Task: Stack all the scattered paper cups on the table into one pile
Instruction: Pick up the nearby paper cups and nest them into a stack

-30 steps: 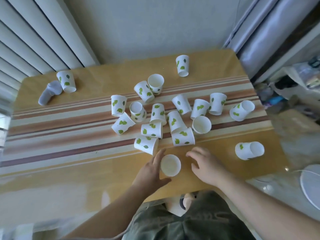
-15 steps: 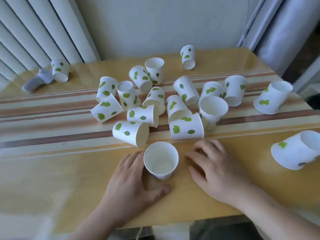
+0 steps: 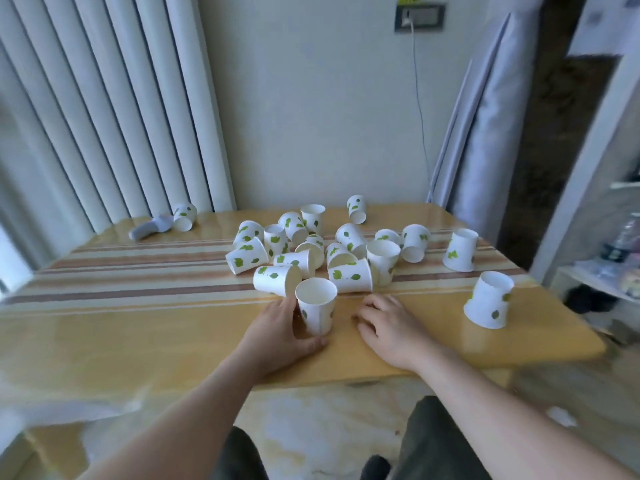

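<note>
Paper cups (image 3: 349,276) litter a striped table (image 3: 138,334) beside curtains (image 3: 104,116).

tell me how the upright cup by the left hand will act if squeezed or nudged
The upright cup looks empty and thin-walled, so probably light and easily dented if the left hand squeezes. Its base is narrower than its mouth, so a nudge likely tips it; on its side it may roll.

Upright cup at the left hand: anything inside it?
Only bare white inner wall shows in the upright cup, which the left hand holds. Its near wall hides the bottom.
</note>
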`<state>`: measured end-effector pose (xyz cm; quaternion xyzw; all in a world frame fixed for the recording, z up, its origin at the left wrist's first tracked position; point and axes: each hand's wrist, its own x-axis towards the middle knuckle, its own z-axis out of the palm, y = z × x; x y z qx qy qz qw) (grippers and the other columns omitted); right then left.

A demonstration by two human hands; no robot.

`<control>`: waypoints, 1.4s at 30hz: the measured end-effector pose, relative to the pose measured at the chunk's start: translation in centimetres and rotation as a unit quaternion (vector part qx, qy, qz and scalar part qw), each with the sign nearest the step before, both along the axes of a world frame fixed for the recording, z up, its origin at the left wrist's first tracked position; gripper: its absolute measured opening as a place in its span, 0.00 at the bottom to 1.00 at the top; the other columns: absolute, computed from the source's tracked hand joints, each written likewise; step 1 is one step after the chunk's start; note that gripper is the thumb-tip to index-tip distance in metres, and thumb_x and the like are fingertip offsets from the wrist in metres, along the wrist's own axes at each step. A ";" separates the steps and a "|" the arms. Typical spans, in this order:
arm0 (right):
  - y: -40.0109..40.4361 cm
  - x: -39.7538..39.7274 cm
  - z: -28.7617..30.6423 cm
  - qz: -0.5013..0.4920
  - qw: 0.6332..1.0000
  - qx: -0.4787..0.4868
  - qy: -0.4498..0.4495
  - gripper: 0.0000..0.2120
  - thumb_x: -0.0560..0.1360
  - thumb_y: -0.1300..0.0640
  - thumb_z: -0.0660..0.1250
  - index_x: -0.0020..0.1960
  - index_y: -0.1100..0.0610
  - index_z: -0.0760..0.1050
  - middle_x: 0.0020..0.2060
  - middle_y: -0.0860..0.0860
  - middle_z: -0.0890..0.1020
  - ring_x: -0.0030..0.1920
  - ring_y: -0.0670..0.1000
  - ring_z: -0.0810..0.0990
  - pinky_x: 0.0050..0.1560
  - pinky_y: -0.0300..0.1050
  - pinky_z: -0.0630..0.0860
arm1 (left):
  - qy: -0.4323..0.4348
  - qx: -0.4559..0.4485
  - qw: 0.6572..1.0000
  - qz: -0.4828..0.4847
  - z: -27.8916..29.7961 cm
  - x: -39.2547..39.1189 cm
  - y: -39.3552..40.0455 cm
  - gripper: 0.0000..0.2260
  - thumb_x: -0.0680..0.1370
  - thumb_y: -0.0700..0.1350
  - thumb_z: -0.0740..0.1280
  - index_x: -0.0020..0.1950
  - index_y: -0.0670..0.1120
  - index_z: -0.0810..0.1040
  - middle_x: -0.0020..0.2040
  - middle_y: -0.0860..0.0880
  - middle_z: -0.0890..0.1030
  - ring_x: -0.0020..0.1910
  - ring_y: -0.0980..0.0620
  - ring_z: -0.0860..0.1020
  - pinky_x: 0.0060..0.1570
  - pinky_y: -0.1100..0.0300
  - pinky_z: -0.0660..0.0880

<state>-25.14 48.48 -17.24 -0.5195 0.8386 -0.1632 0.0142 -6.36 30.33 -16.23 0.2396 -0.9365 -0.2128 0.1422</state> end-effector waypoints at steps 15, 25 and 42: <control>-1.2 -6.4 3.0 -0.279 0.839 -0.357 -0.301 0.23 0.73 0.61 0.72 0.62 0.44 0.71 0.60 0.51 0.78 0.47 0.50 0.79 0.43 0.48 0.75 | 0.092 0.126 0.988 -0.011 0.0 -5.3 -0.6 0.23 0.68 0.60 0.77 0.62 0.62 0.78 0.50 0.59 0.84 0.49 0.60 0.82 0.47 0.66 0.78; -5.1 -8.4 3.0 -0.193 0.895 -0.254 -0.312 0.38 0.77 0.57 0.73 0.80 0.35 0.64 0.57 0.43 0.81 0.45 0.44 0.82 0.46 0.42 0.79 | 0.088 0.090 0.992 -0.022 -0.5 -6.1 -0.5 0.21 0.70 0.64 0.77 0.57 0.65 0.72 0.45 0.62 0.81 0.47 0.63 0.79 0.43 0.70 0.71; -4.0 -0.8 2.5 -0.017 0.846 -0.318 -0.427 0.55 0.68 0.49 0.84 0.82 0.29 0.54 0.68 0.36 0.82 0.67 0.45 0.83 0.70 0.52 0.80 | 0.140 0.070 0.987 -0.032 -0.4 -5.4 -0.3 0.28 0.69 0.69 0.77 0.66 0.62 0.80 0.50 0.66 0.76 0.50 0.65 0.77 0.45 0.71 0.70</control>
